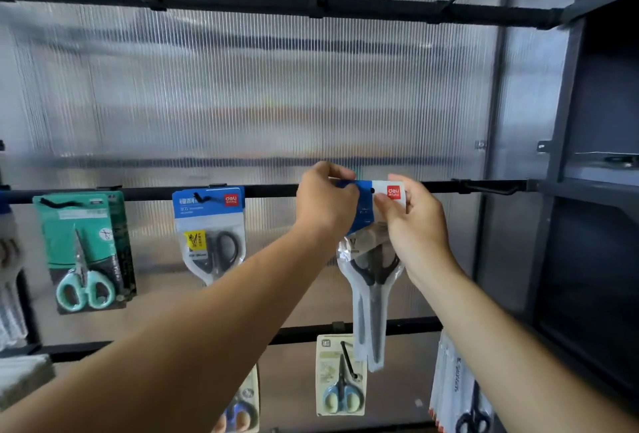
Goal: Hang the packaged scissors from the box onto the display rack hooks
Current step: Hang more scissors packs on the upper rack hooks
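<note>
Between both hands (325, 202) (413, 221), packaged scissors (375, 282)

— What colours are on the held pack (373, 294)?
— Its header is blue on the left and white on the right, with a red logo. The scissors inside are black under clear wrap.
— And the blue pack (210, 232) to its left?
— Blue header, red logo, a yellow sticker and black handles.
— Far left?
— The green card (84, 249), with mint handles.
— Lower down?
— The cream card (340, 375), with blue-and-cream handles. The rails (262, 190) are black. The back panel (259, 97) is translucent grey, ribbed with fine vertical lines.
</note>
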`<state>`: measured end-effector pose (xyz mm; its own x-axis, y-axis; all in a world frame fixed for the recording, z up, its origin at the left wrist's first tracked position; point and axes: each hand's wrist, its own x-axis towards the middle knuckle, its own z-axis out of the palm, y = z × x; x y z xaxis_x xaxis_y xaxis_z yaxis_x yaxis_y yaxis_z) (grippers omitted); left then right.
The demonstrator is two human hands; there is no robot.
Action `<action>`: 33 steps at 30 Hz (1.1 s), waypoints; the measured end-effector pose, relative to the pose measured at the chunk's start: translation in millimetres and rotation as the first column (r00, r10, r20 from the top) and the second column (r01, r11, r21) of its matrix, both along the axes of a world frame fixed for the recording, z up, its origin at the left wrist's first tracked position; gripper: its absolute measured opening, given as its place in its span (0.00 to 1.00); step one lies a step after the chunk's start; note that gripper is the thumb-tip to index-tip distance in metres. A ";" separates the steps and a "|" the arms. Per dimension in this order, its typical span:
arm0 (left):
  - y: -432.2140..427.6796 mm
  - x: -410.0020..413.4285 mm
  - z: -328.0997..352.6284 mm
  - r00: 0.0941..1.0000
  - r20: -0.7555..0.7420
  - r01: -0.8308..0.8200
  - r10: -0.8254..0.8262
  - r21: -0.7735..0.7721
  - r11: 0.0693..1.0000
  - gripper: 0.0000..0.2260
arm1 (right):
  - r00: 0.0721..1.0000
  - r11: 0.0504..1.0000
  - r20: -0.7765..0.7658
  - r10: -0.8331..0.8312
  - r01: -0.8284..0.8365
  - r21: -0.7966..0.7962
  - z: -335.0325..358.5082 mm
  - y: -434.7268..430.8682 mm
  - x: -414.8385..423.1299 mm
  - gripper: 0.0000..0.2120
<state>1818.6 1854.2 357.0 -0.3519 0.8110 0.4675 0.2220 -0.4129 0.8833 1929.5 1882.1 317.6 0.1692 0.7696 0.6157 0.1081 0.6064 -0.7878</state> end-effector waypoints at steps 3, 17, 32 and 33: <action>2.9 -0.4 -2.2 1.000 -0.016 -0.026 0.026 -0.017 1.000 0.11 | 0.998 1.000 0.048 -0.028 0.029 -0.012 1.6 5.4 -1.2 0.20; 27.5 -13.0 -21.2 0.905 -0.425 -0.027 -0.006 -0.072 0.997 0.17 | 0.954 0.981 0.244 -0.173 0.188 -0.038 -1.1 42.7 -22.1 0.09; -30.4 -81.4 -87.3 0.382 -0.832 -0.354 0.401 0.269 0.896 0.24 | 0.446 0.828 0.798 -0.405 0.549 0.114 -57.0 -34.7 -75.9 0.32; -34.7 -91.7 -89.7 0.386 -0.817 -0.378 0.429 0.285 0.881 0.23 | 0.437 0.825 0.799 -0.413 0.552 0.124 -56.1 -36.9 -83.3 0.31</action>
<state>1726.9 1819.5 267.3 -0.0487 0.6564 0.7529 0.9850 -0.0931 0.1450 1846.2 1845.2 261.5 0.0614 0.8030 0.5928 0.9413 0.1510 -0.3020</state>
